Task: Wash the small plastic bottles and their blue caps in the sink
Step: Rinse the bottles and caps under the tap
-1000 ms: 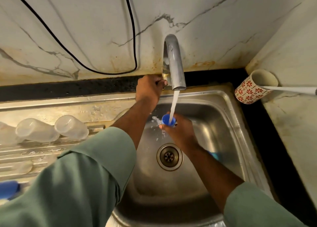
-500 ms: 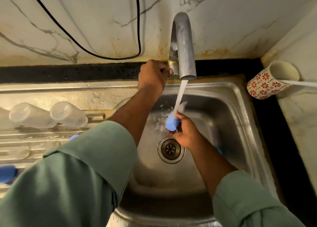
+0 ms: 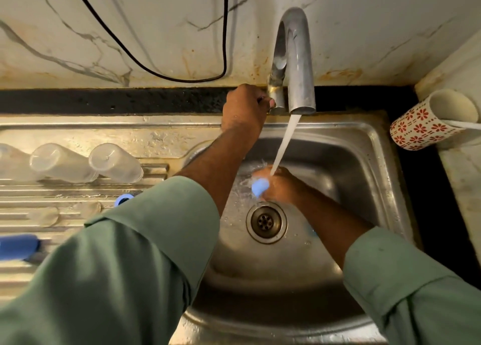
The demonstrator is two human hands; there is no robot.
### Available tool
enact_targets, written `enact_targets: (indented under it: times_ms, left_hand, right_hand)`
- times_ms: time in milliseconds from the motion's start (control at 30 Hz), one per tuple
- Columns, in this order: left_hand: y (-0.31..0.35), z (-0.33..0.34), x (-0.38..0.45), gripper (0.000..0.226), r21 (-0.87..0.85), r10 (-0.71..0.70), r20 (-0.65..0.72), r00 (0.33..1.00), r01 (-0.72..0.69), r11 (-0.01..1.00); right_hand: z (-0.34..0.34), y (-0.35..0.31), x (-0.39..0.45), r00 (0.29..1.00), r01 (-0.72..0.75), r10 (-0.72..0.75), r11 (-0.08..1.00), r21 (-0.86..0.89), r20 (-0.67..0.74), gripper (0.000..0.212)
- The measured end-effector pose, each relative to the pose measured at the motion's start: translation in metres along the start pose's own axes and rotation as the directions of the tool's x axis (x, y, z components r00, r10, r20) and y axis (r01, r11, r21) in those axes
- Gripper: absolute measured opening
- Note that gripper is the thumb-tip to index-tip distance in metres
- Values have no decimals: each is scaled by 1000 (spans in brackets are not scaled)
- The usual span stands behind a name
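My right hand (image 3: 282, 187) holds a blue cap (image 3: 260, 187) in the steel sink (image 3: 369, 162), just above the drain (image 3: 266, 221). Water from the tap (image 3: 295, 58) falls onto that hand and splashes. My left hand (image 3: 244, 109) is closed around the tap handle at the spout's base. Clear plastic bottles (image 3: 114, 163) (image 3: 61, 166) lie upside down on the ribbed drainboard (image 3: 78, 196) to the left. Another blue cap (image 3: 123, 198) peeks out beside my left sleeve. A blue object (image 3: 18, 245) lies at the left edge.
A flower-patterned mug (image 3: 426, 122) with a white handle sticking out stands on the counter right of the sink. A black cable (image 3: 182, 77) hangs on the marble wall behind. My green sleeves cover the lower part of the view.
The cap in my right hand turned from opening-up under the stream to sideways and lower, nearer the drain. The water now hits my hand. My left hand stayed on the tap handle.
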State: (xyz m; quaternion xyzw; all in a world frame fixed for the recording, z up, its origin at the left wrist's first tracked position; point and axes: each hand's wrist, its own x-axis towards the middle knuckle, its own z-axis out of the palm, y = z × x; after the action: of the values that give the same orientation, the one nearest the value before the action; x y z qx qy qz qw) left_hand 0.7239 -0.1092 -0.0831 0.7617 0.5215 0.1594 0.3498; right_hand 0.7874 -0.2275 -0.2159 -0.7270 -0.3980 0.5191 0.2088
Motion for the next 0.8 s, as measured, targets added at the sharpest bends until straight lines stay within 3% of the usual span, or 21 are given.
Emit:
enact_targets:
  times_ms: [67,167,200,267,333,467,533,600,667,733,800]
  left_hand:
    - [-2,0,-1,17,1,5,-10,1000,-5,1000]
    - [-2,1,-1,19,-11,17,-24,1000,-17,1000]
    - [-2,1,-2,18,-7,17,-21,1000,-17,1000]
    - [-1,0,-2,18,8,17,-11,1000,-17,1000]
    - [-1,0,-2,17,12,11,-7,1000,-11,1000]
    - [-1,-1,-1,14,-37,-3,2,1000,3,999]
    - [0,-2,-3,11,-65,-24,10,1000,25,998]
    - [1,-1,-4,9,-165,-90,22,996,93,982]
    - [-1,1,-7,22,-389,-200,55,978,206,898]
    - [1,1,-12,22,-633,-305,146,941,326,702]
    - [6,2,-17,21,-773,-372,223,901,396,495]
  right_hand:
    - [-3,6,-6,995,91,-99,978,189,34,20]
    - [-1,2,-16,992,123,-120,957,263,-30,7]
    - [1,2,-19,991,129,-120,961,246,-51,8]
    - [7,4,-20,984,156,-144,981,114,-103,34]
    - [15,5,-26,979,174,-133,936,306,-151,37]
    - [24,-2,-27,951,121,84,786,607,-297,35]
    - [25,-3,-24,928,3,276,669,743,-251,30]
    - [29,-2,-23,914,-13,355,512,859,-198,33]
    - [33,0,-22,919,-17,360,444,896,-161,40]
    - [34,0,-21,928,-34,349,431,902,-131,40]
    - [35,-5,-19,920,-83,364,541,837,-144,27]
